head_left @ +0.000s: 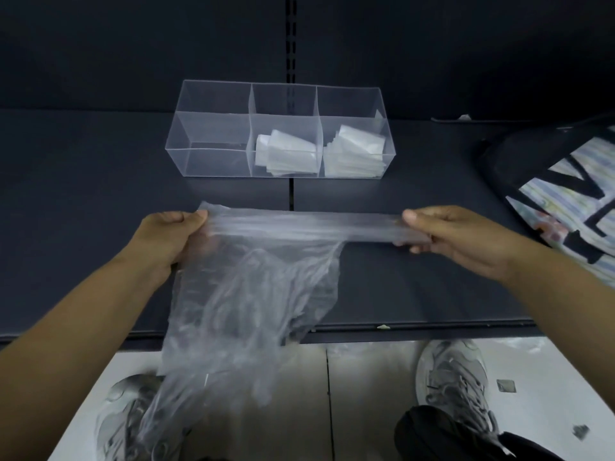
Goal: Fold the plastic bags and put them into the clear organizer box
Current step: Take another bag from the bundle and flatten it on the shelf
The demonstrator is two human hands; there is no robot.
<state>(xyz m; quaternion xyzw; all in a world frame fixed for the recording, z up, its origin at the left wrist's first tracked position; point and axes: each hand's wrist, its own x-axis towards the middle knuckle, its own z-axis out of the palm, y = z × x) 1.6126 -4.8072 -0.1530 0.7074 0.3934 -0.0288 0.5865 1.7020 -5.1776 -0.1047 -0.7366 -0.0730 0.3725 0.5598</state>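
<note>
Thin clear film stretches across the middle of the frame: a plastic bag (253, 294) pulled taut along its upper edge between two hands. The left hand (173, 237), at centre left, has its fingers and thumb curled onto one end of that edge. The right hand (446, 234), at centre right, pinches the other end between thumb and fingers. Only this top band is flat. The rest of the bag hangs crumpled toward the lower left, past the front lip of the dark shelf (83, 211) and over the pale floor (366, 394).

The clear organizer box (213, 161) stands on the shelf in the upper middle, apart from the hands. Folded bags (286, 154) lie in its middle compartment and a leaning stack (356, 154) in its right one.

The main risk is probably the bunched lower part. If folding starts before it is smoothed, trapped air and creases would likely make a lumpy packet that springs open and sits badly in a compartment. The film looks slick, so one pinch could lose its corner under tension and the taut edge would collapse. The hanging portion could also catch on the shelf lip as the bag is laid down. The box looks light, so a push while inserting might shift it or upset the leaning stack.
</note>
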